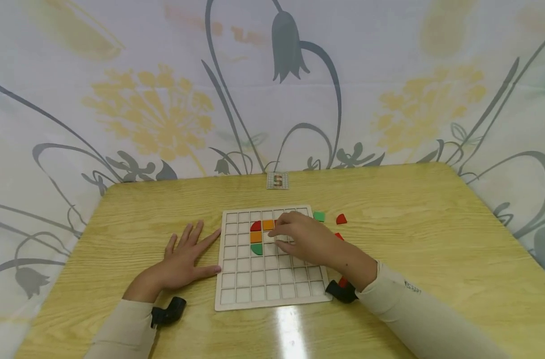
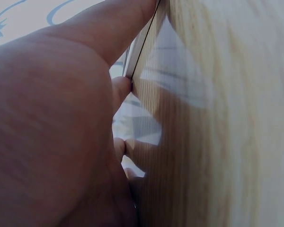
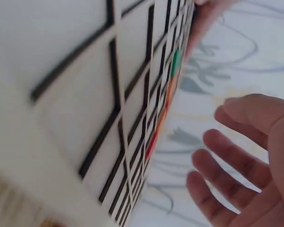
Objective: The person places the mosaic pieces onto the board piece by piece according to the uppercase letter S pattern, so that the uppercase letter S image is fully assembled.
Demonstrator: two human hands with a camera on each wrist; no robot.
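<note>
A pale gridded board point(image 1: 259, 276) lies on the table. Set in its cells are a red quarter-circle tile point(image 1: 256, 226), two orange square tiles point(image 1: 268, 225) and a green quarter-circle tile point(image 1: 256, 249); a further red tile is mostly hidden by my right hand. That hand point(image 1: 310, 239) hovers over the upper right of the board, fingers loosely bent. In the right wrist view no tile shows between the fingers point(image 3: 227, 175). My left hand point(image 1: 178, 267) rests spread on the table, thumb and index finger touching the board's left edge.
Right of the board lie a green tile point(image 1: 319, 216), a red quarter-circle point(image 1: 341, 219) and more red pieces point(image 1: 342, 282), partly behind my right wrist. A small card point(image 1: 277, 181) with an S-like pattern lies at the table's back edge, before a flowered cloth point(image 1: 254, 114).
</note>
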